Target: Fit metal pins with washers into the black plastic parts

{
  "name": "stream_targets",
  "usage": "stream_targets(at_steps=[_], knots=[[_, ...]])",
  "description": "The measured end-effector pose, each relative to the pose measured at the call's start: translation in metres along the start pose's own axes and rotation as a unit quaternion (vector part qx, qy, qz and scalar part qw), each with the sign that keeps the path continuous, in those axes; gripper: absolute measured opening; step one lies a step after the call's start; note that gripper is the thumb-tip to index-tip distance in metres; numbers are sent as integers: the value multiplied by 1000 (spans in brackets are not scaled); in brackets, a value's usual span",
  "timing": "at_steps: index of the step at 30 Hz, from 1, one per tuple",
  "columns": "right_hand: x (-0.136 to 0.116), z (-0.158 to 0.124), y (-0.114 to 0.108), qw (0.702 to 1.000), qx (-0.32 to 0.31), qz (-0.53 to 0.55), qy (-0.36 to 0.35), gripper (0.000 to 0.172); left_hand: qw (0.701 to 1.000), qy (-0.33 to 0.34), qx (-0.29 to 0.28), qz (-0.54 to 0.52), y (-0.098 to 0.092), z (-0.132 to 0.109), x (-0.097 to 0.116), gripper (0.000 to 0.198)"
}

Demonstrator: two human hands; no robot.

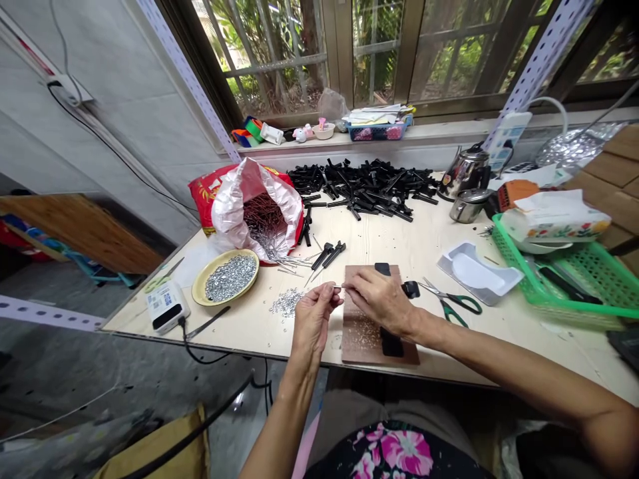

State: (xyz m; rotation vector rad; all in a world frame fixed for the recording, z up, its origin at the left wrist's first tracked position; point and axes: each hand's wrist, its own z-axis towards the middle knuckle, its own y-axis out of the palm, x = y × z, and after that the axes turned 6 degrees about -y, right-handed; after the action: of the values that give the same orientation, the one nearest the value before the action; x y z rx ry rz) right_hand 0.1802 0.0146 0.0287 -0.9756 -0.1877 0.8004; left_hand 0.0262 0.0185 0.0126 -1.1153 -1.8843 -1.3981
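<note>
My left hand [316,314] is closed in a pinch on a short, thin metal rod [338,287]. The fingertips of my right hand [378,299] meet its other end, so the two hands nearly touch; most of the rod is hidden by fingers. Beneath my right hand lies a brown board [359,342] with light crumbs and black strips on it. Left of my hands, small silver metal bits [286,303] are scattered on the table. Just beyond them are two black handle-like pieces [332,255] with thin rods.
A yellow bowl [198,286] of silver bits and a red-and-white bag [227,213] of thin rods stand left. Black pieces [369,183] are heaped at the back. Green-handled scissors [456,305], a white plastic tray [479,269] and a green basket [559,306] lie right.
</note>
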Motion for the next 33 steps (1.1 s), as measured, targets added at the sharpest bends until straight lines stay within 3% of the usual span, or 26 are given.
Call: stream_targets(at_steps=[6, 9, 14, 18, 21, 27, 30, 33], knots=[[-1, -9, 5, 999, 1, -14, 39, 25, 998, 23, 6, 50, -3, 3, -2, 29], [5, -10, 6, 992, -22, 100, 69, 22, 996, 21, 1, 89, -6, 5, -3, 29], [13, -12, 4, 942, -62, 286, 165, 22, 992, 1, -16, 125, -7, 10, -6, 29], [14, -20, 4, 958, -8, 243, 152, 12, 993, -19, -24, 112, -2, 14, -10, 28], [16, -26, 4, 970, -7, 210, 126, 13, 992, -18, -29, 123, 3, 16, -12, 28], [24, -37, -4, 948, -6, 271, 165, 17, 986, -28, -41, 160, 11, 18, -20, 29], [44, -49, -9, 963, 8, 215, 165, 16, 984, -44, -41, 168, 13, 19, -30, 39], [82, -59, -10, 973, -13, 137, 183, 16, 981, -30, -29, 188, 14, 17, -42, 56]])
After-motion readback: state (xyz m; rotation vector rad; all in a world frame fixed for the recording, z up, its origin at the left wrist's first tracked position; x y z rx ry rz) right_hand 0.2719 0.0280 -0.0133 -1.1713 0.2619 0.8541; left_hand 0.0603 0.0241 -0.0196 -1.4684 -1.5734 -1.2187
